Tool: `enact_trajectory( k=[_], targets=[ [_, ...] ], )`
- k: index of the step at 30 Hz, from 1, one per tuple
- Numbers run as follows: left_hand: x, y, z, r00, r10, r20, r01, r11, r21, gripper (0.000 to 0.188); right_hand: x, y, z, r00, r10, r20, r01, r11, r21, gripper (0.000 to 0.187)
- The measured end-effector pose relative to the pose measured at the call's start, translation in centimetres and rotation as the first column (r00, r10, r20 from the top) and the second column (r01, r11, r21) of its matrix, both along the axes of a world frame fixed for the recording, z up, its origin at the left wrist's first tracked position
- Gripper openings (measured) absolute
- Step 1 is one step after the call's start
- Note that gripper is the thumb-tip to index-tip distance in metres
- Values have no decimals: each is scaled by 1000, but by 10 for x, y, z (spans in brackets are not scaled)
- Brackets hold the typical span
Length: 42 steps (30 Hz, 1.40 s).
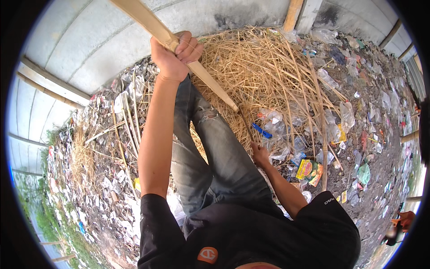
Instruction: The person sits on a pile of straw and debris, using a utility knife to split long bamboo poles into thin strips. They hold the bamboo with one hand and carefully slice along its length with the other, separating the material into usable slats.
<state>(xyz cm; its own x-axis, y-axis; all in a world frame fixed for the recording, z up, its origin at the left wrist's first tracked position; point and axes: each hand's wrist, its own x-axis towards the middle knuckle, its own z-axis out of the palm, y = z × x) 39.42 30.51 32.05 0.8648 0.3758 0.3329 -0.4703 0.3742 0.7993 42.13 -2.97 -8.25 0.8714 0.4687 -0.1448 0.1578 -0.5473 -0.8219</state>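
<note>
By the straw heap (264, 67), left hand (177, 54) clamped round a pale bamboo strip (211, 83), seemingly steadying its lower end near the thin dark blade (247, 124) that the right hand (260, 154) gripped.

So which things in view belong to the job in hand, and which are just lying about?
In the job:
- pale strip, gripped by the left hand
- thin dark tool, held in the right hand; exact type unclear
- straw-like pile, probably offcuts

Lying about:
- blue plastic piece
- yellow packet
- green plastic bag
</note>
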Motion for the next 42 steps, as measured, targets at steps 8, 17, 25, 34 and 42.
enact_trajectory(
  k=[8,17,25,34,42],
  targets=[
    [-33,28,-12,990,121,66,-119,992,-35,62,-1,-4,29,962,-88,-257,158,950,268,56],
    [-41,-25,40,983,44,177,-58,996,73,55,-9,-24,151,991,99,-92,-24,802,597,27],
    [-11,-54,27,993,51,109,-56,998,36,52,-12,-35,179,940,98,-327,128,788,602,29],
    [9,-50,7,997,-14,82,9,998,65,57,-14,-77,0,854,163,494,-105,984,-143,51],
    [4,-36,0,969,206,138,-214,976,44,56,-13,-70,12,931,-141,-338,111,988,-105,63]
  ],
)
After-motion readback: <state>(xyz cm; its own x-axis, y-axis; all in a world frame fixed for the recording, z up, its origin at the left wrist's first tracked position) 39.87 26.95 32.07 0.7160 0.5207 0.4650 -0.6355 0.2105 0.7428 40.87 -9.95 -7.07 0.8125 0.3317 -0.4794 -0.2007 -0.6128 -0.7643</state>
